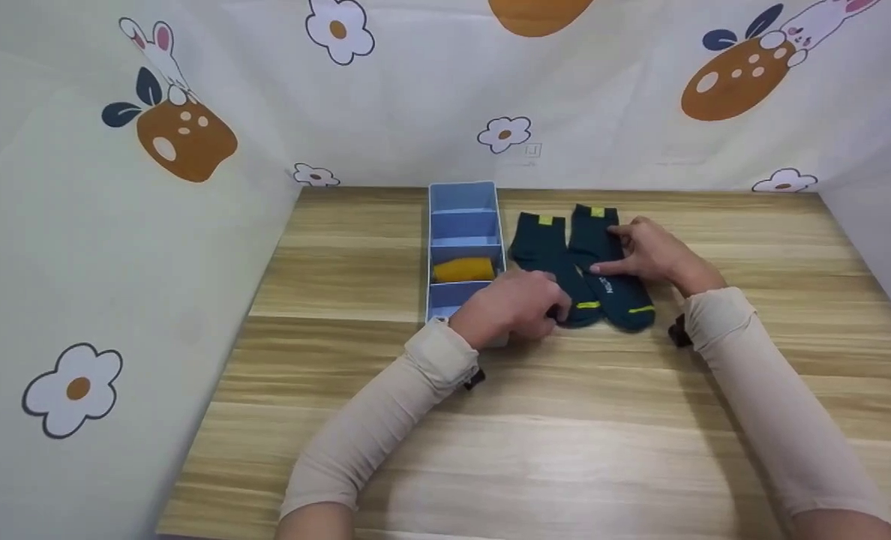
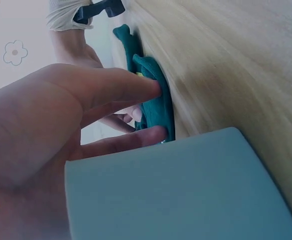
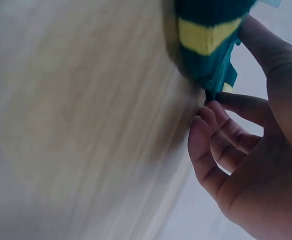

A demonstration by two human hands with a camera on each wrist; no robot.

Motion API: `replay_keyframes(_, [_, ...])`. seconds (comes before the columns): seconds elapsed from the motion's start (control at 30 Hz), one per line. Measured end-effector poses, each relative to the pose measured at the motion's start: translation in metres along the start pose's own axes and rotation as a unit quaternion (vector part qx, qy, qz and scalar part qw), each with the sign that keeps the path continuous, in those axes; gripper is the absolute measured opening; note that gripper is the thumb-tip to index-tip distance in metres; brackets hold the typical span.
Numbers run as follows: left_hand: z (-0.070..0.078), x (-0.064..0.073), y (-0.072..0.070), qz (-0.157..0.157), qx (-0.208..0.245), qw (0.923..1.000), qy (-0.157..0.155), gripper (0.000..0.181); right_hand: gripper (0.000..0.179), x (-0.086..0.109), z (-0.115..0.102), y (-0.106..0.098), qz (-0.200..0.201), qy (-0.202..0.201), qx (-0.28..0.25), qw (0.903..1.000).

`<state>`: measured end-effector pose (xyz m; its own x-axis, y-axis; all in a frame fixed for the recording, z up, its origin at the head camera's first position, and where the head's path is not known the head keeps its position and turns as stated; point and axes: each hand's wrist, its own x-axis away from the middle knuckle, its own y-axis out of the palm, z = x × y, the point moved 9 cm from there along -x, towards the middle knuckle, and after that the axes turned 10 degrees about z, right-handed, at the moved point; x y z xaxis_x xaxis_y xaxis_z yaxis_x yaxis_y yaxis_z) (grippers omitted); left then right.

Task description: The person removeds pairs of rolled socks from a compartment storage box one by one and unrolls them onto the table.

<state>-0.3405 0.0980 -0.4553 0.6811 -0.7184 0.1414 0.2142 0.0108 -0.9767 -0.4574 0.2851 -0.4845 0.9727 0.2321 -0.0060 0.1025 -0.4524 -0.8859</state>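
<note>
Two dark green socks lie flat side by side on the wooden table, the left sock (image 1: 540,244) and the right sock (image 1: 619,297), each with yellow marks at cuff and toe. My left hand (image 1: 524,304) touches the left sock near its foot; in the left wrist view, thumb and finger sit apart against the green fabric (image 2: 157,107). With thumb and forefinger spread, my right hand (image 1: 652,251) rests on the right sock's side. Beside my left hand stands a blue divided box (image 1: 463,196), a mustard rolled cloth (image 1: 463,269) in one compartment.
The wooden tabletop (image 1: 565,435) reaches to a patterned cloth backdrop (image 1: 415,112) behind and at both sides. My left wrist crosses the box's near end. In the left wrist view the box wall (image 2: 170,190) stands close under the hand.
</note>
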Motion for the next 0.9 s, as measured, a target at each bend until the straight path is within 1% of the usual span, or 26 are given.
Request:
replay_keyframes(0.23, [0.001, 0.002, -0.002, 0.028, -0.009, 0.9995, 0.013, 0.028, 0.107, 0.006, -0.002, -0.001, -0.003, 0.002, 0.011, 0.9999])
replay_keyframes(0.33, [0.0, 0.004, -0.002, 0.043, -0.008, 0.9989, 0.018, 0.029, 0.107, 0.006, -0.004, -0.002, 0.003, 0.0, 0.015, 0.9999])
replay_keyframes(0.47, [0.0, 0.006, -0.004, 0.054, -0.009, 0.9981, 0.028, 0.031, 0.107, 0.006, -0.006, -0.003, 0.007, -0.005, 0.019, 0.9998])
replay_keyframes(0.53, [0.0, 0.006, -0.005, 0.061, -0.004, 0.9975, 0.035, 0.03, 0.108, 0.007, -0.006, -0.003, 0.004, -0.004, 0.025, 0.9997])
replay_keyframes(0.6, [-0.002, 0.006, -0.009, 0.081, 0.016, 0.9958, 0.04, 0.028, 0.108, 0.008, -0.007, -0.003, -0.001, -0.001, 0.031, 0.9995])
replay_keyframes(0.67, [-0.007, 0.006, -0.017, 0.114, 0.05, 0.9915, 0.037, 0.025, 0.104, 0.007, -0.007, -0.004, -0.002, 0.001, 0.036, 0.9993])
replay_keyframes(0.7, [-0.011, 0.007, -0.023, 0.134, 0.068, 0.9881, 0.031, 0.024, 0.102, 0.007, -0.008, -0.005, -0.001, -0.001, 0.036, 0.9993])
replay_keyframes(0.77, [-0.023, 0.011, -0.035, 0.178, 0.102, 0.9787, 0.014, 0.021, 0.094, 0.005, -0.01, -0.007, 0.008, -0.007, 0.032, 0.9994])
replay_keyframes(0.8, [-0.03, 0.014, -0.041, 0.195, 0.115, 0.974, -0.001, 0.021, 0.089, 0.005, -0.011, -0.008, 0.013, -0.01, 0.029, 0.9994])
replay_keyframes(0.9, [-0.053, 0.026, -0.056, 0.247, 0.137, 0.9586, -0.039, 0.018, 0.073, 0.004, -0.015, -0.013, 0.03, -0.021, 0.016, 0.9992])
